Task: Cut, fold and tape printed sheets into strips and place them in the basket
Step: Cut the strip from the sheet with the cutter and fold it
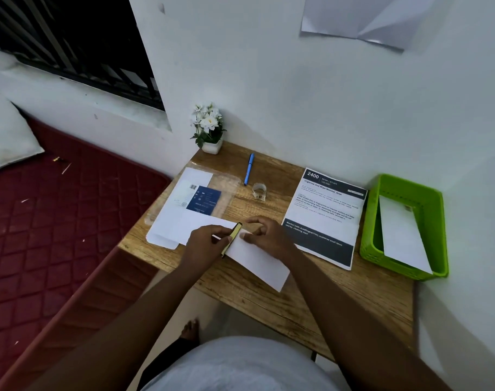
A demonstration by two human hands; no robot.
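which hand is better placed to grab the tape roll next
Right, probably. The right hand only rests on the folded sheet, just below the tape roll; the left hand grips a yellow cutter.

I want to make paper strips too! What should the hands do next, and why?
Probably draw the yellow utility knife along the folded white sheet to slit it. The left hand grips the knife at the sheet's far end, and the right hand presses the paper flat on the wooden table. One strip already lies in the green basket, so cutting seems next.
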